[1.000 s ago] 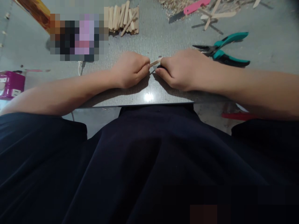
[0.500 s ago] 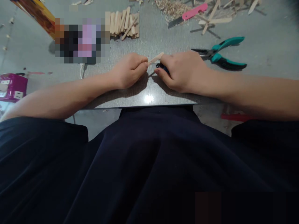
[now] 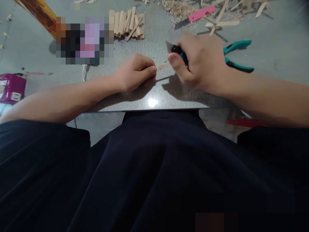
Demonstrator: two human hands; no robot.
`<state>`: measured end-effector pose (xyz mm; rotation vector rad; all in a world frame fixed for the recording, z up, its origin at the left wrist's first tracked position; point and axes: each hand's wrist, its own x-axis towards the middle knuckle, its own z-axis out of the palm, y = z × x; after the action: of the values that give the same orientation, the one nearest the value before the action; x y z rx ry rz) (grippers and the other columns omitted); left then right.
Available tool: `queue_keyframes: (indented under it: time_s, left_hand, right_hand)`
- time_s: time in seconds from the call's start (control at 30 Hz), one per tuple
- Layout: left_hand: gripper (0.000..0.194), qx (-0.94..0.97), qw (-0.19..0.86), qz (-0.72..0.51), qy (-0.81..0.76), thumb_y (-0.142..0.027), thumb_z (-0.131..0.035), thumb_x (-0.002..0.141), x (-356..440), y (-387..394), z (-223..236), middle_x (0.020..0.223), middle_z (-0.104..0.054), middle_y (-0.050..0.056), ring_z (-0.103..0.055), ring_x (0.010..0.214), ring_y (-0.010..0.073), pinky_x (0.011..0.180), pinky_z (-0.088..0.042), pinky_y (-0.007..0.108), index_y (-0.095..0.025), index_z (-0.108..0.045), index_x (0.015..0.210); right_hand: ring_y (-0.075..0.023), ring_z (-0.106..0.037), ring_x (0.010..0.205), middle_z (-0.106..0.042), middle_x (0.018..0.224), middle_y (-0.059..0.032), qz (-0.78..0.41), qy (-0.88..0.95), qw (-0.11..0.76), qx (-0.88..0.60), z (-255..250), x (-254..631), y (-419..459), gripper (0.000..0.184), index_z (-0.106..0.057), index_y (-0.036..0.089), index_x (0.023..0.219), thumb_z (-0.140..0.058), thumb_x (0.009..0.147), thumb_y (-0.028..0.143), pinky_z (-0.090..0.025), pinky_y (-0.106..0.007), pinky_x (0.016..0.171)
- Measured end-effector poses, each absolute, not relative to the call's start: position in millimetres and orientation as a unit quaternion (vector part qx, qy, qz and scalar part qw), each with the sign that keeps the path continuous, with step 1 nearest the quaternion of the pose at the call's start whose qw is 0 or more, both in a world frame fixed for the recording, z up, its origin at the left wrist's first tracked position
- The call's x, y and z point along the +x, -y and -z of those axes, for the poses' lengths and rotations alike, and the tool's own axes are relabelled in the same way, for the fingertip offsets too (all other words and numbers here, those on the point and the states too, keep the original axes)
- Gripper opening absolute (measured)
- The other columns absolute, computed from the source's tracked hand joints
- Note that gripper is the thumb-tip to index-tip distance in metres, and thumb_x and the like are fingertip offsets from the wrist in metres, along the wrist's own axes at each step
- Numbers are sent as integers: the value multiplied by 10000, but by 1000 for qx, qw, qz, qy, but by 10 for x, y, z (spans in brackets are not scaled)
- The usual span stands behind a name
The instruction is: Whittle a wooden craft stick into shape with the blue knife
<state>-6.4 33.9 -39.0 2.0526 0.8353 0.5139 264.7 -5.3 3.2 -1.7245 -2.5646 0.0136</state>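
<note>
Pinched in the fingers of my left hand (image 3: 137,71) is a thin wooden stick (image 3: 163,66), which points right toward the other hand. My right hand (image 3: 200,62) is wrapped round a utility knife (image 3: 177,49) with a dark handle and a short blade that points up and left. The blade stands above the stick and apart from it. My right thumb and palm hide much of the knife's handle and the stick's far end. Behind my right hand lie teal-handled pliers (image 3: 238,47), their jaws hidden by the hand.
A bundle of wooden sticks (image 3: 126,24) lies beyond my left hand, beside a blurred-out object. Wood shavings (image 3: 177,9), a pink-handled folding saw (image 3: 201,13) and loose sticks (image 3: 224,23) lie at the back right. The table's edge (image 3: 145,111) runs before my lap.
My right hand has lifted up and to the right with the knife, turning so the blade shows clear of the stick. My left hand has hardly moved and still pinches the stick.
</note>
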Motion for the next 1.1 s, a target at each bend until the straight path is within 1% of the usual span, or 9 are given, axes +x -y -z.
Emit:
queue_keyframes:
  time_s: [0.07, 0.17, 0.3, 0.5, 0.53, 0.63, 0.8, 0.93, 1.1]
  left_hand:
    - [355, 809, 433, -220, -332, -604, -789, 1150, -63, -355, 430, 651, -669, -1, -563, 639, 207, 674, -401, 415, -315, -805, 944]
    - [403, 799, 434, -230, -346, -694, -860, 1082, -68, -376, 461, 662, -692, 17, -599, 618, 229, 629, -393, 430, -327, -770, 942]
    - [481, 782, 447, -228, -370, -773, -942, 1058, -85, -412, 480, 686, -726, -1, -549, 623, 185, 607, -382, 415, -342, -753, 963]
    - [689, 779, 450, -207, -385, -994, -817, 1111, -107, -444, 511, 759, -750, -24, -485, 676, 136, 615, -374, 378, -316, -709, 1049]
    - [671, 781, 453, -192, -384, -959, -888, 1090, -105, -436, 501, 781, -771, -19, -523, 688, 137, 631, -407, 375, -312, -719, 1043]
    - [616, 780, 442, -197, -395, -911, -867, 1106, -94, -401, 452, 754, -750, -21, -536, 689, 161, 657, -433, 365, -324, -712, 1002]
    - [675, 779, 445, -191, -399, -968, -901, 1046, -73, -394, 462, 732, -725, -35, -547, 728, 149, 710, -447, 378, -326, -698, 994]
    - [649, 783, 432, -220, -390, -934, -855, 1074, -56, -420, 546, 680, -673, -35, -585, 700, 163, 684, -446, 380, -324, -659, 966]
    - [542, 769, 455, -243, -378, -812, -932, 1018, -42, -413, 547, 645, -658, -5, -613, 615, 217, 612, -433, 419, -344, -678, 921]
  right_hand:
    - [-506, -813, 1391, -845, 1504, -273, -19, 833, 13, -552, -27, 2653, 50, 1004, -729, 187, 1732, -122, 1185, 770, -571, -618, 1153]
    - [-472, -794, 1426, -859, 1553, -243, -44, 831, 0, -555, -29, 2656, 50, 971, -721, 294, 1769, -142, 1178, 804, -553, -581, 1186]
    - [-487, -793, 1399, -861, 1518, -251, -45, 832, -24, -553, -63, 2669, 42, 954, -742, 299, 1733, -143, 1188, 805, -567, -624, 1185]
    - [-481, -846, 1248, -891, 1274, -251, -55, 842, -75, -531, -7, 2651, 28, 830, -824, 239, 1567, -265, 1252, 765, -625, -615, 1066]
    - [-473, -853, 1220, -894, 1246, -246, -50, 846, -83, -525, 10, 2644, 25, 811, -831, 232, 1552, -280, 1266, 753, -630, -606, 1041]
    - [-454, -863, 1171, -903, 1212, -230, -31, 851, -100, -515, 48, 2631, 15, 753, -841, 227, 1518, -327, 1291, 728, -634, -569, 984]
    - [-447, -857, 1171, -912, 1210, -224, -45, 850, -81, -519, 65, 2649, 2, 739, -853, 252, 1506, -344, 1286, 741, -628, -569, 1004]
    - [-434, -844, 1173, -930, 1212, -197, -79, 845, -60, -526, 63, 2652, -2, 735, -852, 281, 1523, -357, 1267, 761, -624, -552, 1004]
    - [-443, -851, 1181, -921, 1110, -183, -82, 842, -59, -530, 73, 2637, 3, 693, -872, 310, 1435, -384, 1255, 768, -624, -551, 985]
